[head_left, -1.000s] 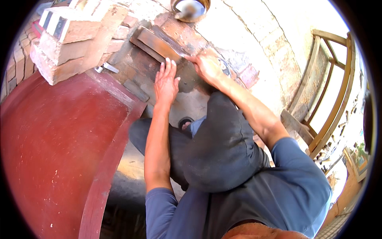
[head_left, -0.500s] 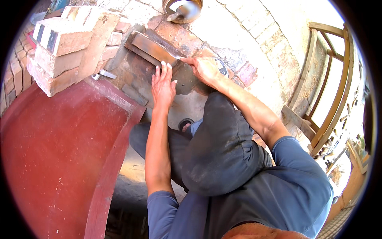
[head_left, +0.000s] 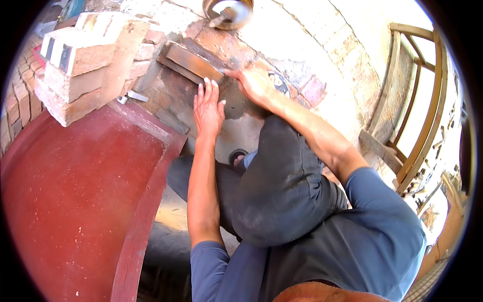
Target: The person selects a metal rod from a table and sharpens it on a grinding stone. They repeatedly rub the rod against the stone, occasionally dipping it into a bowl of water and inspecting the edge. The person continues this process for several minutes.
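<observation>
A long, flat, rectangular brown piece (head_left: 193,61) lies slantwise on the wet ground ahead of me, a darker band along its near side. My left hand (head_left: 208,106) is open, fingers stretched forward, the fingertips touching the near right end of this piece. At that same end is my right hand (head_left: 255,85), its fingers curled closed and the thumb side toward the piece. A thin pale sliver shows by its fingertips; what the hand grips is hidden. Beyond stands a round bowl (head_left: 207,7) with a stick-like tool (head_left: 218,20) in it, partly blurred by glare.
A stack of pale bricks (head_left: 90,65) rises at the left, beside a large red panel (head_left: 75,196). A small light metal piece (head_left: 137,95) lies between the bricks and the panel. On the right leans a wooden frame (head_left: 436,105). My bent knee (head_left: 276,196) is close below my hands.
The whole view has shifted slightly. Both hands stay at the same end of the brown piece, with almost no visible movement against it.
</observation>
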The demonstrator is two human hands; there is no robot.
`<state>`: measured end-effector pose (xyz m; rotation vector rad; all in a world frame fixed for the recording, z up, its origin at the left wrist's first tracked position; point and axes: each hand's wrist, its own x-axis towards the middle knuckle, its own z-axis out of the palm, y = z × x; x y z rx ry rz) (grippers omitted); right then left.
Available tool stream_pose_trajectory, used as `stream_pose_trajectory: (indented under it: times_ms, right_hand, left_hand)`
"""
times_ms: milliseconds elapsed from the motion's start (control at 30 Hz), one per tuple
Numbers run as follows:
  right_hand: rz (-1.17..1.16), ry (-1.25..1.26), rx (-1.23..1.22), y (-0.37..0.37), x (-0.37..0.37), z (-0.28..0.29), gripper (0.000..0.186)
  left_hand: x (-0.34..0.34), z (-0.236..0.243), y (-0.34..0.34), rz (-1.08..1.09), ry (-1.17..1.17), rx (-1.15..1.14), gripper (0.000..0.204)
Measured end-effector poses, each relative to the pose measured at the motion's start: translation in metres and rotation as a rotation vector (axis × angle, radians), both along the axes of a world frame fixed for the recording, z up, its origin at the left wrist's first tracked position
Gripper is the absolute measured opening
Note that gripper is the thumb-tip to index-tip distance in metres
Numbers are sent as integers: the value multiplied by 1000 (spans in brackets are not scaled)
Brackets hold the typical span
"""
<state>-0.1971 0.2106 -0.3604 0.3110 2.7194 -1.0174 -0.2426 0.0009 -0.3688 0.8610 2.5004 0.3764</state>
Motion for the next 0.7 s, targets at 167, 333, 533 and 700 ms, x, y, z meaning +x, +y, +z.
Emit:
stream_pose_trajectory:
  times_ms: [167, 333, 533, 700]
  right_hand:
    - [6, 23, 5, -2, 5, 4, 46]
    - [35, 16, 32, -3, -9, 11, 46]
    - [0, -38, 9, 1, -2, 11, 46]
    - [0, 171, 3, -1, -5, -9, 45]
  left_hand:
    - [0, 5, -6, 0, -39, -24, 73]
    - [1, 4, -2, 37, -9, 48, 72]
    - [-1, 6, -3, 42, -39, -39, 72]
    - [2, 0, -6, 54, -1, 24, 73]
